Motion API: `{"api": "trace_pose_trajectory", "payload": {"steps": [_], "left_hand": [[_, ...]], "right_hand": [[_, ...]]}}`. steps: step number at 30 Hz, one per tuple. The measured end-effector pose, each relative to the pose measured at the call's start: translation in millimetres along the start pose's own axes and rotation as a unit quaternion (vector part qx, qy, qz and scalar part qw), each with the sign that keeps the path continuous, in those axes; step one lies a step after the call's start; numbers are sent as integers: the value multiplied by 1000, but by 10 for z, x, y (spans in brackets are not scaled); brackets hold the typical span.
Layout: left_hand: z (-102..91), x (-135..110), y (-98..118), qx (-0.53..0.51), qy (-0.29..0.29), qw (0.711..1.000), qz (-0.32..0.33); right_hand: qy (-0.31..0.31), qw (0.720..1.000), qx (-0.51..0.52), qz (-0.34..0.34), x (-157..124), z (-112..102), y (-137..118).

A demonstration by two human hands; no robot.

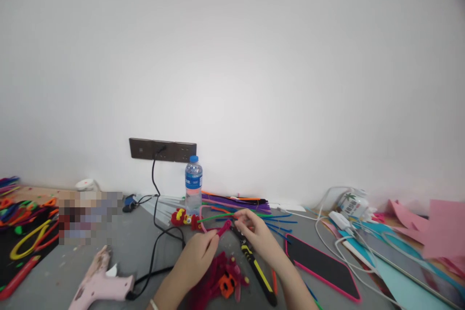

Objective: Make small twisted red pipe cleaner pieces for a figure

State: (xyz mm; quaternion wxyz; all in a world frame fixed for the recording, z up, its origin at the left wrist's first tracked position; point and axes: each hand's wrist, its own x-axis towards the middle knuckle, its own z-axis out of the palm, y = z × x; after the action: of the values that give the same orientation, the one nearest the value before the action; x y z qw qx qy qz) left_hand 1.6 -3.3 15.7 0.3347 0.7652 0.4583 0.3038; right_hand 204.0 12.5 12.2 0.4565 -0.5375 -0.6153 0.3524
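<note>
Near the middle, my left hand [199,254] is closed on a magenta pipe cleaner piece [224,227], whose rounded end sticks out past the thumb. My right hand [257,235] is beside it with thumb and forefinger pinched. A green pipe cleaner [217,216] runs up to those fingertips; whether it is held or passes behind them I cannot tell. Under the right hand lie pliers [258,271] with black and yellow handles. Below the hands is a magenta fuzzy bundle [207,286] with an orange and black piece [227,285].
A pink glue gun [103,286] lies at front left, its black cord [154,232] reaching the wall socket [163,150]. Behind stand a water bottle [193,186] and purple pipe cleaners [240,204]. A pink-edged phone [321,266], white cables and pink paper [445,227] lie right.
</note>
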Motion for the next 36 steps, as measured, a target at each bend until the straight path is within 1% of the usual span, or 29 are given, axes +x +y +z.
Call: {"api": "trace_pose_trajectory", "payload": {"steps": [1, 2, 3, 5, 7, 8, 9, 11, 13, 15, 18, 20, 23, 25, 28, 31, 36], "left_hand": [[-1, 16, -27, 0, 10, 1000, -2], [-2, 35, -57, 3, 16, 1000, 0], [-3, 56, -89, 4, 25, 1000, 1], [-10, 93, -148, -1, 58, 998, -1], [-22, 120, -191, -16, 90, 996, 0], [-30, 129, -206, -25, 99, 995, 0], [-37, 136, -219, -34, 107, 994, 0], [-48, 146, -241, -43, 119, 992, -1], [-51, 154, -261, -46, 124, 991, 0], [-45, 160, -279, -47, 125, 991, 3], [-29, 166, -288, -52, 125, 991, -1], [-20, 166, -283, -61, 127, 990, -6], [-15, 165, -273, -78, 136, 988, -7], [-13, 165, -273, -87, 142, 986, -6], [-13, 167, -276, -102, 131, 986, -10], [-13, 172, -277, -119, 114, 986, -19], [-6, 177, -292, -116, 116, 986, -15]], "right_hand": [[15, 997, -72, 12, -22, -53, 22], [31, 987, -154, 28, -48, -97, 39], [32, 971, -232, 49, -77, -128, 45], [4, 928, -356, 108, -139, -144, 18], [-34, 887, -434, 153, -194, -104, -48], [-45, 872, -458, 165, -213, -72, -86], [-51, 861, -476, 172, -226, -37, -121], [-49, 847, -498, 179, -232, 18, -169], [-36, 842, -507, 179, -220, 40, -183], [-29, 846, -505, 168, -205, 30, -176], [-50, 855, -494, 152, -193, 4, -151], [-62, 852, -494, 163, -189, 1, -135], [-61, 841, -504, 186, -176, 10, -126], [-63, 841, -502, 191, -162, 13, -131], [-68, 845, -491, 199, -147, 6, -143], [-65, 836, -500, 216, -156, -10, -134], [-83, 825, -507, 234, -183, -26, -90]]}}
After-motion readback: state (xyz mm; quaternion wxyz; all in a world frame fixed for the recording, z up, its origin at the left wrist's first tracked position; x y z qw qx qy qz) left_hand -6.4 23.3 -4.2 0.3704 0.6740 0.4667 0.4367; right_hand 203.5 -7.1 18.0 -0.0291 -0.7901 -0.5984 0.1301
